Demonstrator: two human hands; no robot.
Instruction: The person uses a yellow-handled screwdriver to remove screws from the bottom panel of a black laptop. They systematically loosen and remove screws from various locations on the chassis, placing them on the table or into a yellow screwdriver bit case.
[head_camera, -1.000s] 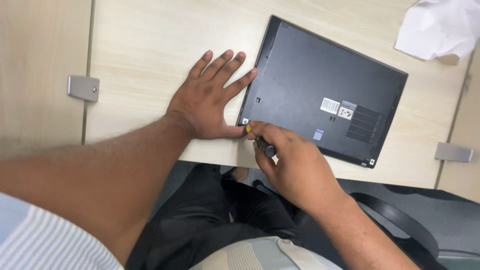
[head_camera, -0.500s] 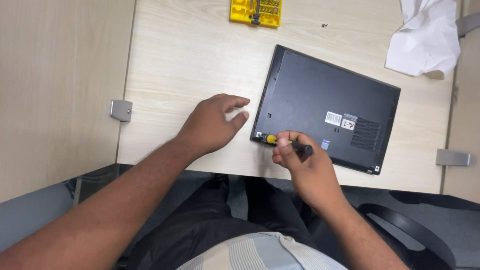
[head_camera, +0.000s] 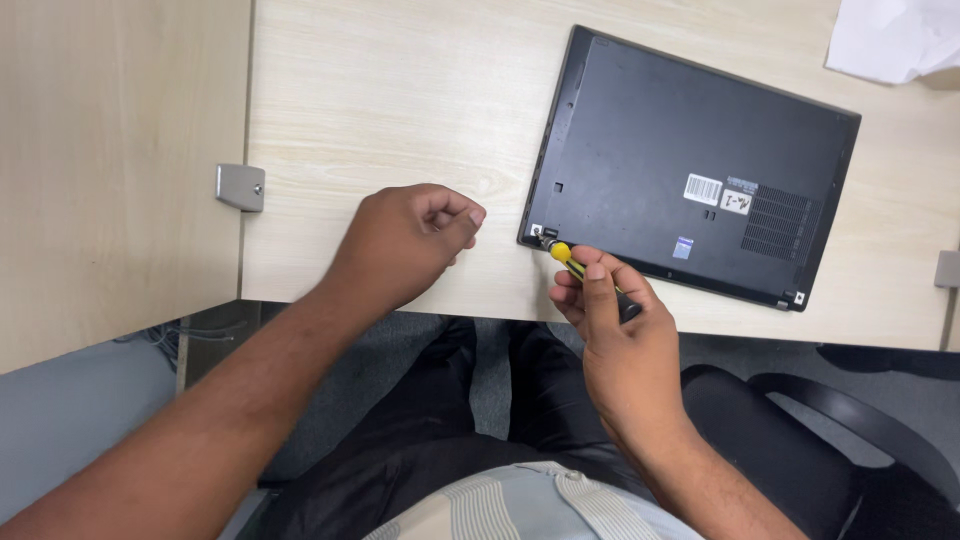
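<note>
Nearest the body, the right hand (head_camera: 620, 345) pinches a small yellow-and-black screwdriver (head_camera: 575, 268), its tip at the near-left corner of the laptop (head_camera: 690, 170). That laptop lies bottom-up, matte black, flat, rectangular, on the pale wood-grain desk (head_camera: 380, 90). Left of the laptop, the left hand (head_camera: 400, 240) rests curled, holding nothing. Beyond the laptop's far-right corner lies crumpled white paper (head_camera: 890, 40).

Screwdriver (head_camera: 583, 272) shaft mostly hidden under right hand (head_camera: 620, 350) fingers; tip too small to tell. White cloth (head_camera: 895, 38) cut off by top edge. Laptop (head_camera: 690, 165) stickers unreadable.
</note>
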